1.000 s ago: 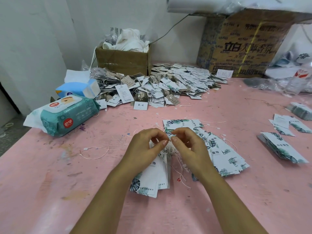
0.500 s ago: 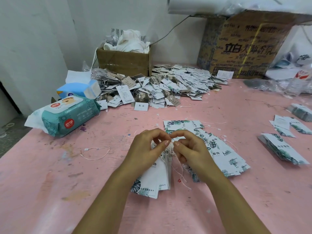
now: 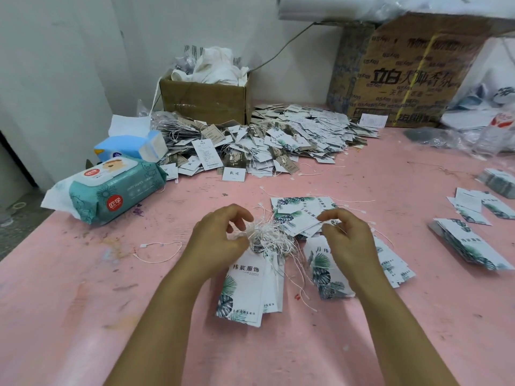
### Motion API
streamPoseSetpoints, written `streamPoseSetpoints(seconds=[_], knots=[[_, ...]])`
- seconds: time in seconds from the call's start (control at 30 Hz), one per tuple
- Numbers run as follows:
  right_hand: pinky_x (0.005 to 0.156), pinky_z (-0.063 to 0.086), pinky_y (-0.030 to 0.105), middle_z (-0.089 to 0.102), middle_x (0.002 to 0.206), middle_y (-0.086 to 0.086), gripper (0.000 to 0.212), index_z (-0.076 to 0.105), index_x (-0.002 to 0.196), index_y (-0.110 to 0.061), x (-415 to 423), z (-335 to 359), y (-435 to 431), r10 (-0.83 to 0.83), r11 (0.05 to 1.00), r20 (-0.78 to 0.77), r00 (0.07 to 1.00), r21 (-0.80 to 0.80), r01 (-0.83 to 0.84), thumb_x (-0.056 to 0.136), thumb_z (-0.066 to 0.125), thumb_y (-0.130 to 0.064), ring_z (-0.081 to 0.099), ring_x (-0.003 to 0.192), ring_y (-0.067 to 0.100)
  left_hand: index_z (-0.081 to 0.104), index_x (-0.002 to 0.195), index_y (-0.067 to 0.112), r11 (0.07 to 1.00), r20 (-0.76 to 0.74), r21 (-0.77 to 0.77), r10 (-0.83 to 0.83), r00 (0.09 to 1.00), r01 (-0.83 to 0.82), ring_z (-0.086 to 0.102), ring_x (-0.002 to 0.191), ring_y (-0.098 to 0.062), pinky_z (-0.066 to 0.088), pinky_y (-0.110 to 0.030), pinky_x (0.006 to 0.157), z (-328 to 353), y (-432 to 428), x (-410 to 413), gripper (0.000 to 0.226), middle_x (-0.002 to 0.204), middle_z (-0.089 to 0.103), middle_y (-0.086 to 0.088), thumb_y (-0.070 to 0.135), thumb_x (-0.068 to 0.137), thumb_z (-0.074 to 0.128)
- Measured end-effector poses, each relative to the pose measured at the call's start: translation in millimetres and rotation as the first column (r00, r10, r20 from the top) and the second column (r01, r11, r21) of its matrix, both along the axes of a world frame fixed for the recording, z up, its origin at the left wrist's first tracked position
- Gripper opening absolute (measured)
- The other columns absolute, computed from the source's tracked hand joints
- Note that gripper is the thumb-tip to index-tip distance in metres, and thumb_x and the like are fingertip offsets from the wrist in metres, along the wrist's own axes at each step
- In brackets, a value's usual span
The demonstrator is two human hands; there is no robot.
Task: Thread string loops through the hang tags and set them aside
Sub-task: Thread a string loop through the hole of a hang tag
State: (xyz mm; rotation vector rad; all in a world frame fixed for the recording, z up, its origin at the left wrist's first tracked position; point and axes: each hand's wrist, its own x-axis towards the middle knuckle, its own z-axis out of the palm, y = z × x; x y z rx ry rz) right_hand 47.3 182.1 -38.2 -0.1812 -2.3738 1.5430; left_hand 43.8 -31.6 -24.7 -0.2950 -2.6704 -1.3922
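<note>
My left hand (image 3: 223, 240) grips the top of a bunch of white leaf-print hang tags (image 3: 249, 291), whose tangle of white string loops (image 3: 271, 236) bunches beside my thumb. My right hand (image 3: 347, 240) sits apart to the right, fingers curled, thumb and forefinger pinching what looks like a string at a loose tag (image 3: 303, 222). Under that hand lies a fanned row of the same leaf-print tags (image 3: 328, 274) on the pink table (image 3: 83, 302). A single loose string loop (image 3: 158, 252) lies left of my hands.
A big heap of strung tags (image 3: 278, 140) fills the back middle, with a small open carton (image 3: 203, 100) and a large printed carton (image 3: 404, 76) behind. Wet wipes (image 3: 111, 190) and a tissue pack (image 3: 131, 147) sit left. More tag piles (image 3: 471, 243) lie right.
My hands, pinched together over the string tangle before, have drawn apart. The right hand moved right toward the fanned tags, while the left kept the bunch.
</note>
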Motion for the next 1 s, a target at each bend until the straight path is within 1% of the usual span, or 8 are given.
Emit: streamPoseSetpoints(seconds=[0.07, 0.17, 0.37, 0.47, 0.53, 0.73, 0.87, 1.0], knots=[[0.048, 0.024, 0.023, 0.04, 0.039, -0.01, 0.02, 0.062, 0.091, -0.022, 0, -3, 2, 0.001, 0.997, 0.03, 1.0, 0.08, -0.003, 0.083, 0.051, -0.007, 0.031, 0.033, 0.006, 0.055, 0.1, 0.034, 0.999, 0.099, -0.017, -0.048, 0.994, 0.049, 0.051, 0.087, -0.016, 0.044, -0.032, 0.077, -1, -4, -1, 0.038, 0.093, 0.054, 0.009, 0.017, 0.067, 0.062], [0.051, 0.027, 0.025, 0.048, 0.054, -0.008, 0.025, 0.06, 0.104, -0.023, -1, -4, 6, -0.012, 0.988, 0.107, 0.994, 0.157, -0.005, 0.082, 0.056, -0.011, 0.038, 0.044, 0.007, 0.047, 0.111, 0.036, 0.989, 0.231, -0.008, -0.14, 0.963, 0.146, 0.049, 0.083, -0.015, 0.042, -0.024, 0.069, -6, -6, -3, 0.053, 0.102, 0.049, 0.006, 0.013, 0.071, 0.073], [0.056, 0.032, 0.023, 0.045, 0.068, -0.011, 0.05, 0.053, 0.127, -0.017, -2, -2, 17, -0.037, 0.948, 0.235, 0.971, 0.316, -0.04, 0.078, 0.064, -0.014, 0.043, 0.059, 0.011, 0.041, 0.109, 0.045, 0.988, 0.215, 0.034, -0.154, 0.964, 0.15, 0.048, 0.077, -0.008, 0.04, -0.021, 0.066, -14, -7, -7, 0.057, 0.103, 0.048, 0.006, 0.025, 0.071, 0.079], [0.075, 0.039, 0.029, 0.062, 0.103, 0.002, 0.053, 0.054, 0.127, -0.017, 1, -3, 18, -0.085, 0.914, 0.253, 0.964, 0.404, -0.026, 0.078, 0.068, -0.025, 0.056, 0.092, 0.022, 0.04, 0.116, 0.04, 0.988, 0.214, 0.007, -0.152, 0.965, 0.154, 0.047, 0.076, -0.005, 0.039, -0.023, 0.067, -18, -8, -8, 0.058, 0.106, 0.047, 0.007, 0.03, 0.073, 0.077], [0.075, 0.038, 0.031, 0.062, 0.116, 0.003, 0.046, 0.059, 0.119, -0.017, 2, -3, 17, -0.119, 0.892, 0.241, 0.963, 0.452, -0.002, 0.077, 0.07, -0.032, 0.057, 0.1, 0.024, 0.04, 0.119, 0.038, 0.989, 0.211, -0.013, -0.141, 0.967, 0.147, 0.047, 0.076, -0.004, 0.039, -0.023, 0.068, -19, -8, -8, 0.058, 0.105, 0.05, 0.009, 0.031, 0.074, 0.076], [0.064, 0.033, 0.028, 0.063, 0.094, -0.001, 0.034, 0.065, 0.103, -0.022, 3, -3, 19, -0.181, 0.861, 0.237, 0.955, 0.507, 0.037, 0.077, 0.069, -0.044, 0.046, 0.075, 0.017, 0.044, 0.114, 0.036, 0.997, 0.128, -0.037, -0.06, 0.99, 0.066, 0.051, 0.075, 0.002, 0.037, -0.013, 0.061, -19, -8, -10, 0.049, 0.094, 0.052, 0.018, 0.03, 0.077, 0.074], [0.073, 0.038, 0.028, 0.063, 0.117, -0.001, 0.043, 0.065, 0.113, -0.021, 1, -5, 21, -0.14, 0.892, 0.282, 0.949, 0.451, -0.003, 0.077, 0.069, -0.044, 0.057, 0.098, 0.021, 0.046, 0.111, 0.036, 0.999, 0.102, 0.012, -0.041, 0.994, 0.04, 0.051, 0.074, 0.001, 0.038, -0.006, 0.055, -16, -6, -8, 0.045, 0.095, 0.053, 0.016, 0.024, 0.077, 0.074], [0.074, 0.039, 0.028, 0.062, 0.117, 0.003, 0.047, 0.063, 0.115, -0.018, -1, -5, 24, -0.171, 0.892, 0.284, 0.943, 0.451, 0.025, 0.076, 0.07, -0.045, 0.057, 0.102, 0.024, 0.053, 0.109, 0.029, 0.989, 0.092, 0.145, 0.005, 0.996, -0.018, 0.051, 0.062, 0.005, 0.04, -0.005, 0.051, -12, -4, -7, 0.042, 0.095, 0.053, 0.011, 0.013, 0.077, 0.074]])
